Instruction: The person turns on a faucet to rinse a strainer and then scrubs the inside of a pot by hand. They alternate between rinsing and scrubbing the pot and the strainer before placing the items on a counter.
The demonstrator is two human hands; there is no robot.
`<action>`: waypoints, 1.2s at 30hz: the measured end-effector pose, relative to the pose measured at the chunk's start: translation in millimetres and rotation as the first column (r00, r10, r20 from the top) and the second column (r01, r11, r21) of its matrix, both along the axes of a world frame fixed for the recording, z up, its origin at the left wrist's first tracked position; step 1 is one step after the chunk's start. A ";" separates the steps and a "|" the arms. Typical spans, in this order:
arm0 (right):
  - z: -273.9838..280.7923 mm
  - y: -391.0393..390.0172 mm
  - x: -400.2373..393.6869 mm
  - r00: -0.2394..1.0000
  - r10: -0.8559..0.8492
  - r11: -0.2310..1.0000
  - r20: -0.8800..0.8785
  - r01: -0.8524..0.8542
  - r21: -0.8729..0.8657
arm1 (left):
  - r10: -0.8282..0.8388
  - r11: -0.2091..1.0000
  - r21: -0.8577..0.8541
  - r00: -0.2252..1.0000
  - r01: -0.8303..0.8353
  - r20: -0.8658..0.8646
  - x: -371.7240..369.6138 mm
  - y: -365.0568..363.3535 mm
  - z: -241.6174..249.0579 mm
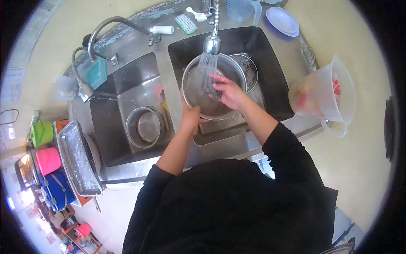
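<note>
Over the right sink basin, my left hand grips the lower left rim of a round metal pan. My right hand is above the inside of the pan, its fingers closed on a dark grey scouring pad. Water sprays from the metal shower head onto the pad and into the pan. A smaller pan with dark specks lies in the basin behind the held one, partly hidden by it.
In the left basin stands a round metal pot beside a yellow-handled utensil; a second tap runs there. A large clear jug stands at right. A brush and lilac plates lie behind the basins. A metal tray is at left.
</note>
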State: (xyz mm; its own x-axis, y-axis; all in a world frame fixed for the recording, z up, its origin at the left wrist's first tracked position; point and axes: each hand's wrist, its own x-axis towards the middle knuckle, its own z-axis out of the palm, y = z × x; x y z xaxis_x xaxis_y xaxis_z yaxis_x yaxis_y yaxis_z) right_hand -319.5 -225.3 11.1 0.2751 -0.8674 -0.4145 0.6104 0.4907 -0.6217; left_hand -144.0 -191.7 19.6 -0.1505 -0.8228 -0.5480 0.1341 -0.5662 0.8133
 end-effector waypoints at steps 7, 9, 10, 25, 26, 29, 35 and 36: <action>17.8 -9.0 -13.4 0.653 0.123 0.946 -0.747 -0.304 -0.110 | 0.021 1.000 0.020 0.996 -0.019 -0.087 -1.6 -5.8 6.0; 21.2 6.0 -15.3 0.366 0.072 0.800 -0.928 -0.577 -0.165 | 0.020 0.999 0.045 0.995 -0.016 -0.103 0.7 -10.1 10.1; 12.6 15.8 -16.0 0.363 -0.096 0.620 -0.927 -0.707 -0.341 | 0.021 0.998 0.059 0.994 -0.015 -0.111 2.1 -12.5 13.0; -6.8 39.1 -60.9 0.259 -0.100 0.849 -0.961 -0.481 -0.218 | -0.145 0.980 0.120 0.981 0.160 -0.126 18.2 -6.5 39.1; -19.9 33.7 -71.0 0.409 -0.064 0.911 -0.910 -0.349 -0.220 | -0.093 0.989 0.101 0.988 0.106 -0.127 23.8 -6.4 37.4; -59.7 20.8 -98.9 0.588 -0.211 0.971 -0.781 0.035 -0.236 | 0.073 0.997 0.041 0.985 -0.068 -0.158 45.4 -4.3 31.7; -79.5 7.4 -158.3 0.602 -0.578 0.801 -0.551 0.547 -0.242 | 0.318 0.945 -0.024 0.937 -0.325 -0.146 81.7 5.7 50.8; -72.3 8.7 -160.7 0.643 -0.619 0.772 -0.450 0.604 -0.198 | 0.406 0.911 -0.019 0.903 -0.412 -0.142 84.6 9.3 54.5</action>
